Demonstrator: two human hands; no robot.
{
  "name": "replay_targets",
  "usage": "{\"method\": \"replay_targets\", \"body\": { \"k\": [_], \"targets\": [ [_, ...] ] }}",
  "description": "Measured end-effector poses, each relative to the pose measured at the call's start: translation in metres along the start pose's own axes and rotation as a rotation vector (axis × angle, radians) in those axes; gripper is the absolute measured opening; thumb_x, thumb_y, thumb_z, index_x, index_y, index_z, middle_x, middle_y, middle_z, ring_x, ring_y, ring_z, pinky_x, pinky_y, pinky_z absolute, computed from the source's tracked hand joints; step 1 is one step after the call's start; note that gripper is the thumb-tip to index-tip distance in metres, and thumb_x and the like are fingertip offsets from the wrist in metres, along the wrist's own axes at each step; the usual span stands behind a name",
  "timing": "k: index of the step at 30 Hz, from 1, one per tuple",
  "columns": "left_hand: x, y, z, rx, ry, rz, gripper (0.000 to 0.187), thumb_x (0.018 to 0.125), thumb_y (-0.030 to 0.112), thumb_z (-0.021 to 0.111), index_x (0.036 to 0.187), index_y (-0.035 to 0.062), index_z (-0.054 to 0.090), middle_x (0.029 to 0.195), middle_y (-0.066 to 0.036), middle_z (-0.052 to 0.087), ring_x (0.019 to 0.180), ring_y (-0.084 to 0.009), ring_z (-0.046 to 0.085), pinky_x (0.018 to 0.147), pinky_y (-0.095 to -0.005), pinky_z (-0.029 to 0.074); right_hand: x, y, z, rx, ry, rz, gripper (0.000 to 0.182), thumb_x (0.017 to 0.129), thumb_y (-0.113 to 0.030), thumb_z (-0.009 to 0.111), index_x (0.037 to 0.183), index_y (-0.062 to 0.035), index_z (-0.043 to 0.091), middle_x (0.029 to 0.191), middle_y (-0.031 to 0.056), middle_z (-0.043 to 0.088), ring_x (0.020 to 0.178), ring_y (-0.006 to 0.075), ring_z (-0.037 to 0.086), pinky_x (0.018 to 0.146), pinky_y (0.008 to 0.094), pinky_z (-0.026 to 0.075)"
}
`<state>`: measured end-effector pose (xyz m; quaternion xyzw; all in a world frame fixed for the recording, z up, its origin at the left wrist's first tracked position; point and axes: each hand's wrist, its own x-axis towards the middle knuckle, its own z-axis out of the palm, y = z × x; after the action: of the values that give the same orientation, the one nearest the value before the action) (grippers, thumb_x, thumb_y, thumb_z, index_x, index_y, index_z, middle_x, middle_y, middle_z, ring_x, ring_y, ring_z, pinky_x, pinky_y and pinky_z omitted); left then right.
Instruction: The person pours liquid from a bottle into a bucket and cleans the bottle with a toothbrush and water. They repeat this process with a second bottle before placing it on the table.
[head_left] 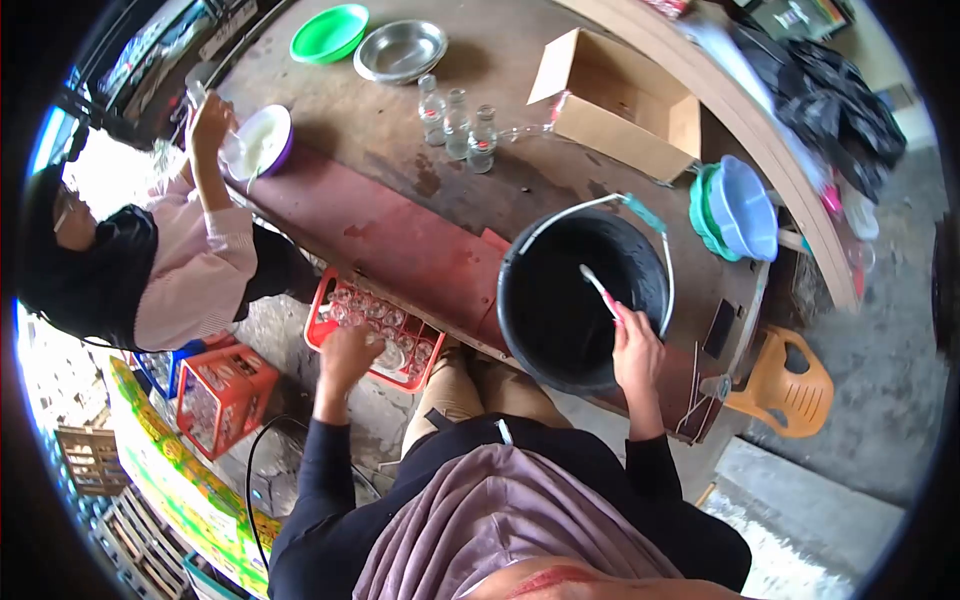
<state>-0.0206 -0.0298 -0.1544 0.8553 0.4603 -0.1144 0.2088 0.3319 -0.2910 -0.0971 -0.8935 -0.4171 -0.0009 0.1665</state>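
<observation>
My right hand [638, 352] is closed around the pink handle of a toothbrush [603, 291]. The brush's white head points up and left over the dark inside of a black bucket [510, 330], which stands at the table's edge with its wire handle raised. My left hand [347, 358] is over the near left part of a red crate [420, 383] holding several clear glass bottles [372, 307]. Its fingers are curled, and whatever they may hold is hidden. Several clear glass bottles [457, 125] stand upright on the table beyond the bucket.
At left, a person [195, 265] holds a glass bottle above a bowl [282, 115] of whitish liquid. A green basin [328, 33], metal bowl [400, 50], cardboard box [640, 125] and blue basin [748, 210] are on the table [390, 215]. Another red crate [228, 390] and an orange chair [785, 390] stand nearby.
</observation>
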Motion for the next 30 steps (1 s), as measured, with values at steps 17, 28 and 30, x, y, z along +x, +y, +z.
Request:
{"method": "replay_targets", "body": {
  "k": [17,28,30],
  "targets": [
    [-0.009,0.205,-0.156,-0.481,0.258,0.660,0.018,0.084,0.014,0.065,0.098,0.0038,0.071,0.070,-0.011,0.068,0.059,-0.0159,0.062,0.059,-0.0298,0.049,0.013,0.019,0.017,0.099,-0.119,-0.038,0.017,0.088,-0.011,0.051,0.087,-0.0081,0.068,0.086,0.0140,0.066,0.082,0.0350,0.067,0.071,0.0461,0.054],
    [0.057,0.263,-0.056,-0.395,0.114,0.626,0.024,0.078,0.019,0.070,0.098,0.0057,0.070,0.082,-0.019,0.069,0.080,-0.0336,0.069,0.073,-0.0375,0.053,0.019,0.020,0.023,0.083,-0.298,0.066,0.023,0.089,-0.006,0.049,0.093,0.0008,0.070,0.096,0.0236,0.067,0.087,0.0370,0.069,0.073,0.0448,0.056],
    [0.060,0.265,-0.048,-0.406,0.093,0.612,0.026,0.076,0.018,0.072,0.097,0.0033,0.068,0.083,-0.018,0.069,0.081,-0.0353,0.068,0.073,-0.0388,0.053,0.020,0.019,0.025,0.053,-0.217,0.056,0.020,0.089,-0.006,0.050,0.092,0.0009,0.068,0.096,0.0223,0.066,0.083,0.0368,0.069,0.071,0.0448,0.056]
  ]
}}
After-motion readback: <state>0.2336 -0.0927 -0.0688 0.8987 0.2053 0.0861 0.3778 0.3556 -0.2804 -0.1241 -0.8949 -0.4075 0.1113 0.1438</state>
